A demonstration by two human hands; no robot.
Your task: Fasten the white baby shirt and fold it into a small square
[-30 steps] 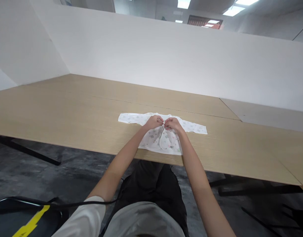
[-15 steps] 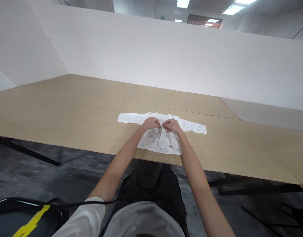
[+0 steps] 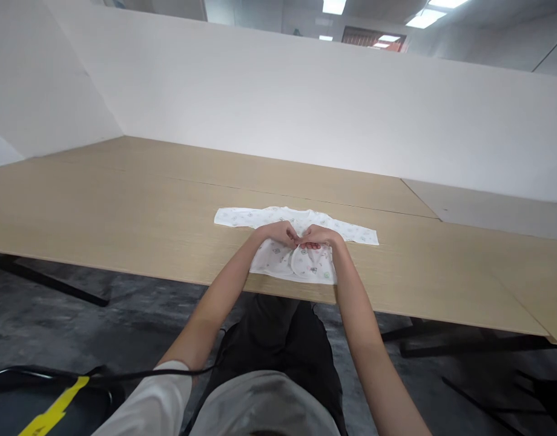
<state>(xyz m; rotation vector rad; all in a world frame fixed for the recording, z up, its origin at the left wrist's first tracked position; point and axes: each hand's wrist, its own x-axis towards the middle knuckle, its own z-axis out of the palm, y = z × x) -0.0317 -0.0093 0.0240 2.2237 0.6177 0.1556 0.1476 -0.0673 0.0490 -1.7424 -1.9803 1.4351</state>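
1. The little long-sleeved shirt (image 3: 275, 257) looks like soft, thin cloth, dull, with small wrinkles in front.
2. The table (image 3: 124, 212) has a top that looks like wood, smooth and flat, with a slight soft shine.
3. The white wall panel (image 3: 260, 97) looks smooth and dull, like paint.
4. The dark trousers (image 3: 269, 339) look like dull cloth with soft folds.
5. The floor (image 3: 146, 339) looks hard, with a cloudy gray finish.
6. The black chair (image 3: 19, 402) has a shiny, smooth rim.

White partition (image 3: 278, 97) behind a pale wooden worktop (image 3: 124, 200), dark mottled floor (image 3: 142, 327) below, bright ceiling lights (image 3: 426, 18) beyond.
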